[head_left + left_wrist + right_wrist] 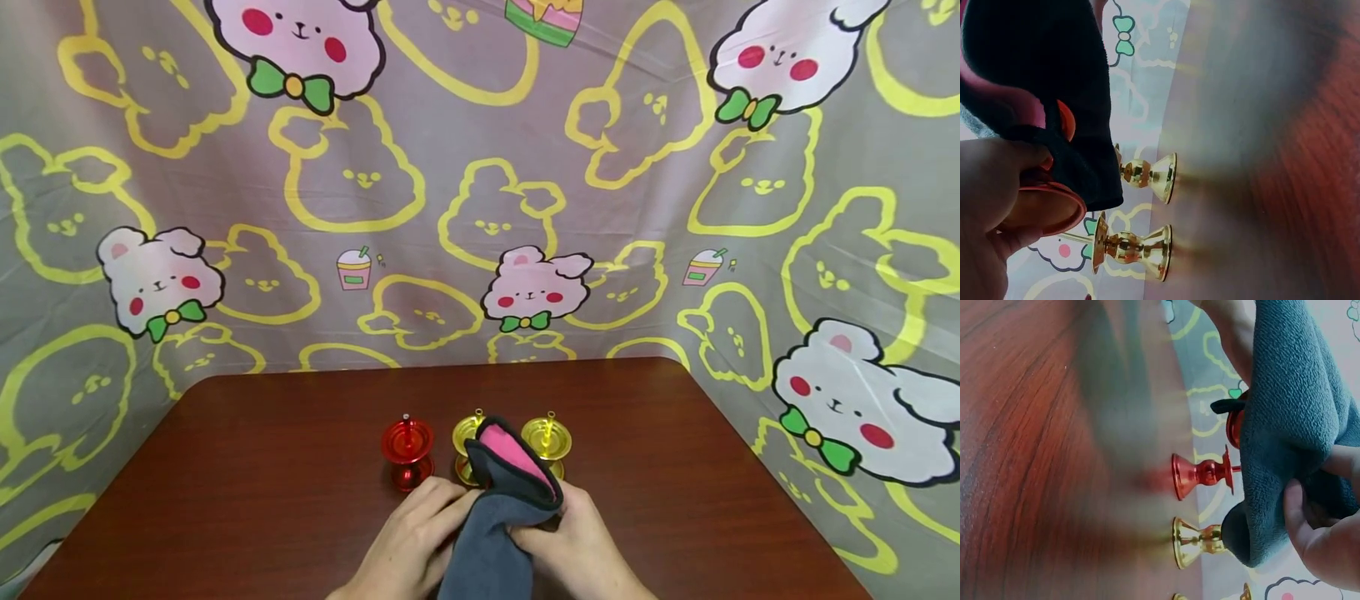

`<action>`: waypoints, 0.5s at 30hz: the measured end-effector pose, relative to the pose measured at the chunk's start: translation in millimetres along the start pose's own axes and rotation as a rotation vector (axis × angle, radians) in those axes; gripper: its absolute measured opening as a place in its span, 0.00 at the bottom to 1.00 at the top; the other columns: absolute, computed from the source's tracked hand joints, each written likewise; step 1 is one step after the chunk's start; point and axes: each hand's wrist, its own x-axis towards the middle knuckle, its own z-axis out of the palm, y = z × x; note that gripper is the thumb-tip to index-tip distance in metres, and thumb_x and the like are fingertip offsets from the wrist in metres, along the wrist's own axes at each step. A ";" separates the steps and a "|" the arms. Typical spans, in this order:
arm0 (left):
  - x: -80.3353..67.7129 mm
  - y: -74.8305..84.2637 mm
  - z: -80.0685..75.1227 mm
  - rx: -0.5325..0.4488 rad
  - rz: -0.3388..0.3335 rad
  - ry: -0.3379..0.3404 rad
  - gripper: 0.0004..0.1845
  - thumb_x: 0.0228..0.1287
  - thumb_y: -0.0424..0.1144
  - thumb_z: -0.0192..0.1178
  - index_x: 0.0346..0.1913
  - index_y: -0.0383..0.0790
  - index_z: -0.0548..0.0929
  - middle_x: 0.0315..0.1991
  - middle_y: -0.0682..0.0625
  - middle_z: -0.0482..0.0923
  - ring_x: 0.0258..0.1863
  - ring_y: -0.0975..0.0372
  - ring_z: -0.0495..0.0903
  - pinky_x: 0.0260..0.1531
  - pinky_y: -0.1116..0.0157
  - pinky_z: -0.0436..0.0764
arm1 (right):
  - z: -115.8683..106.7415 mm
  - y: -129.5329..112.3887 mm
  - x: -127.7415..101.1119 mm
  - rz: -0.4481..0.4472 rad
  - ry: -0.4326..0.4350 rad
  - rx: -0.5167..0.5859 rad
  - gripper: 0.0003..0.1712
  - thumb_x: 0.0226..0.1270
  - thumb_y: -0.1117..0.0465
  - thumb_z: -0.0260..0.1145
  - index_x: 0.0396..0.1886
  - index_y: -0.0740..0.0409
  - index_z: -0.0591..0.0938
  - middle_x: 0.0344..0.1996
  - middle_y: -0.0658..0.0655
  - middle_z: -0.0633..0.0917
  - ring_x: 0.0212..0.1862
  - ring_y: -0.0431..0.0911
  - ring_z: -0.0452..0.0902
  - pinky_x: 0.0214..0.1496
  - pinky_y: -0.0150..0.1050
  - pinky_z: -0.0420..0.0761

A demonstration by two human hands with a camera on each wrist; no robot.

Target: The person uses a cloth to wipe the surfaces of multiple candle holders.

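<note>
My left hand (420,533) grips a shiny red candlestick (1050,215), whose round flared end shows beside the fingers in the left wrist view. In the head view that candlestick is hidden behind the cloth. A dark grey cloth (491,546) with a pink patch and black edging is folded over part of it. My right hand (577,533) pinches the cloth, its thumb pressed into a fold in the right wrist view. Beyond the hands stand another red candlestick (407,442) on the left and two gold ones, the middle one (465,433) partly covered by the cloth, the other (546,440) on the right.
A dark reddish-brown wooden table (262,483) lies under everything. Behind it and along its sides hangs a grey curtain (420,250) printed with yellow outlines and white rabbits. The standing candlesticks form a row just past the hands.
</note>
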 end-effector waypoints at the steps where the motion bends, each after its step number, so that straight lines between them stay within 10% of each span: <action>1: 0.0 0.1 -0.1 -0.007 -0.004 -0.007 0.23 0.63 0.36 0.67 0.62 0.47 0.80 0.50 0.57 0.78 0.48 0.65 0.75 0.50 0.67 0.76 | -0.1 0.5 -0.3 -0.004 -0.003 -0.003 0.25 0.56 0.62 0.77 0.54 0.58 0.82 0.44 0.55 0.86 0.45 0.50 0.80 0.49 0.39 0.80; 15: 2.3 -0.4 -0.6 -0.237 -0.008 -0.040 0.28 0.52 0.26 0.70 0.59 0.43 0.82 0.53 0.54 0.80 0.48 0.64 0.78 0.48 0.65 0.79 | -3.2 6.7 -2.1 -0.350 -0.019 -0.151 0.24 0.54 0.70 0.77 0.52 0.54 0.84 0.42 0.49 0.87 0.41 0.39 0.80 0.47 0.36 0.80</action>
